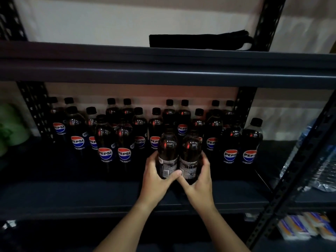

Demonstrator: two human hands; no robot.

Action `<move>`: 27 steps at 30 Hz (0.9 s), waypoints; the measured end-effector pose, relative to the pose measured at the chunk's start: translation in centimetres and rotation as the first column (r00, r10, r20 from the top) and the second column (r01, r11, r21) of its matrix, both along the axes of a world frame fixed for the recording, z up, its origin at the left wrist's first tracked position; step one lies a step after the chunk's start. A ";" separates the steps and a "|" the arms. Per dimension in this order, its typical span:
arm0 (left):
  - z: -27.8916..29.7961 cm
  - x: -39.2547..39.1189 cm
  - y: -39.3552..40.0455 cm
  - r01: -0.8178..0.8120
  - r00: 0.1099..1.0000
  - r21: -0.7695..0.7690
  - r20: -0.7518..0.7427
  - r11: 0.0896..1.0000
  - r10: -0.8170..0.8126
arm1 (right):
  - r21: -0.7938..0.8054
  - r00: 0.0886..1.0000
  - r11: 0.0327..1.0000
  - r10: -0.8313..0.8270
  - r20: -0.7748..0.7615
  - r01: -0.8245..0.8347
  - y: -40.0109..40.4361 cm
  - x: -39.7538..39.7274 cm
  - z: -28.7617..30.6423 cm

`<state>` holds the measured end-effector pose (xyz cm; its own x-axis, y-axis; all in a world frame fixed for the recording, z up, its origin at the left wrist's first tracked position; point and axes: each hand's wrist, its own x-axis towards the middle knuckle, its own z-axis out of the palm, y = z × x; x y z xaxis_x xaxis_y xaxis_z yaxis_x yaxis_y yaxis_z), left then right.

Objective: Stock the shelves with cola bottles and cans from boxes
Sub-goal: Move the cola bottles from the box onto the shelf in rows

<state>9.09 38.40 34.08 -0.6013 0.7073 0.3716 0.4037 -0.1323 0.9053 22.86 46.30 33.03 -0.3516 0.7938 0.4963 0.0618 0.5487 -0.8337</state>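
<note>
The left hand [156, 176] and right hand [199, 179] each wrap fingers round one upright bottle [167, 151], side by side, near the shelf [72, 193] front, bottle rows just behind.

"PEPSI" in white letters across a red, white and blue globe logo marks the dark plastic cola bottles with black caps [106, 142] lined up on the dark metal shelf [72, 193]. Two front bottles [168, 153] show only back labels (fine print and a barcode, too small to read).
</note>
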 end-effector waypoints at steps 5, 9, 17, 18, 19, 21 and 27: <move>-1.5 0.3 -0.7 -0.031 0.999 -0.044 0.041 0.999 0.032 | -0.070 0.999 0.996 -0.049 0.001 0.048 -0.2 0.2 -1.1; -2.0 -0.1 -1.0 0.057 0.992 -0.015 0.115 0.998 -0.055 | -0.083 0.998 0.995 -0.063 0.009 0.063 0.1 0.3 -1.4; -2.2 0.0 -0.7 0.043 0.995 -0.037 0.087 0.998 -0.040 | -0.093 0.999 0.995 -0.045 -0.003 0.045 0.2 0.5 -1.9; -2.2 -0.1 -0.6 0.010 0.997 -0.033 0.075 0.999 -0.007 | -0.085 0.998 0.995 -0.056 0.010 0.057 0.2 0.5 -2.0; -2.3 -0.1 -0.6 -0.021 0.997 -0.024 0.068 0.999 0.023 | -0.081 0.997 0.994 -0.069 0.020 0.070 0.2 0.4 -2.1; -2.4 -0.1 -0.6 -0.053 0.996 -0.014 0.066 0.998 0.054 | -0.088 0.996 0.992 -0.082 0.029 0.085 0.3 0.3 -2.2; -2.3 -0.6 -0.7 0.017 0.989 -0.004 0.149 1.000 -0.016 | -0.131 0.998 0.989 -0.067 0.010 0.068 0.7 0.6 -2.2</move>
<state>8.48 37.72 31.82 -0.6378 0.7196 0.2747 0.2617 -0.1330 0.9560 23.49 47.01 30.80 -0.2975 0.8739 0.3845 0.0993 0.4288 -0.8979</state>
